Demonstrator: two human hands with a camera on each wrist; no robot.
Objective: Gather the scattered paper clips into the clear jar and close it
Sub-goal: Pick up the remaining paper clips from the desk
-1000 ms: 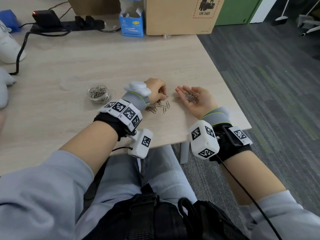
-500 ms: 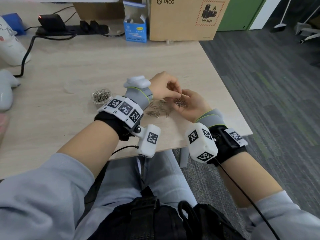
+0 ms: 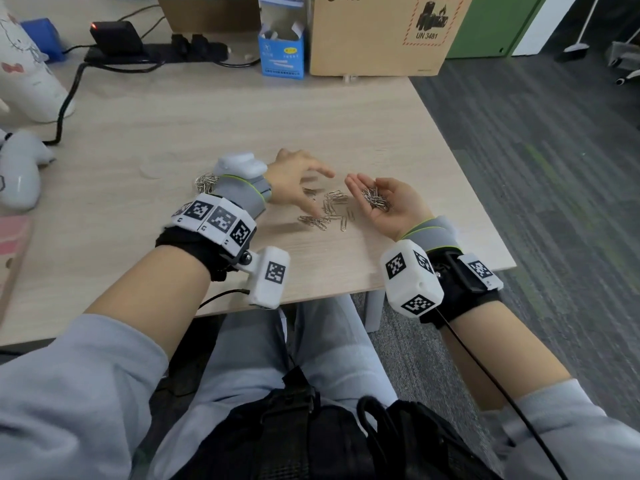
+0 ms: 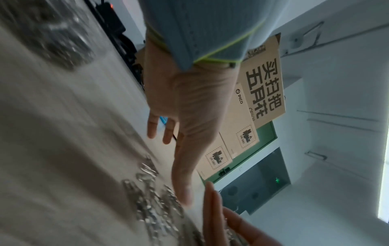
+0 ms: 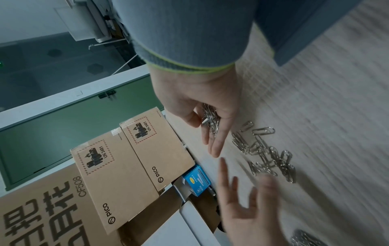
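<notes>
Loose silver paper clips (image 3: pixel 327 211) lie scattered on the wooden table (image 3: pixel 242 126) between my hands. My left hand (image 3: pixel 304 181) hovers over them with fingers spread and holds nothing. My right hand (image 3: pixel 388 202) lies palm up just to their right, a heap of clips (image 3: pixel 375 199) resting in its cupped palm. The clear jar (image 3: pixel 205 181), partly filled with clips, stands behind my left wrist and is mostly hidden. The right wrist view shows the palm's clips (image 5: pixel 210 119), the loose clips (image 5: pixel 265 153) and my left hand (image 5: pixel 248 208).
A cardboard box (image 3: pixel 381 36) and a small blue carton (image 3: pixel 281 53) stand at the table's far edge. A power strip (image 3: pixel 156 51) and cable lie far left, beside white objects (image 3: pixel 20 168). A faint round outline (image 3: pixel 154 169) shows left of the jar. The table's right edge (image 3: pixel 485 209) is close.
My left hand has drawn back from over the right palm and now spreads its fingers above the loose clips. The right hand stays palm up with its clips.
</notes>
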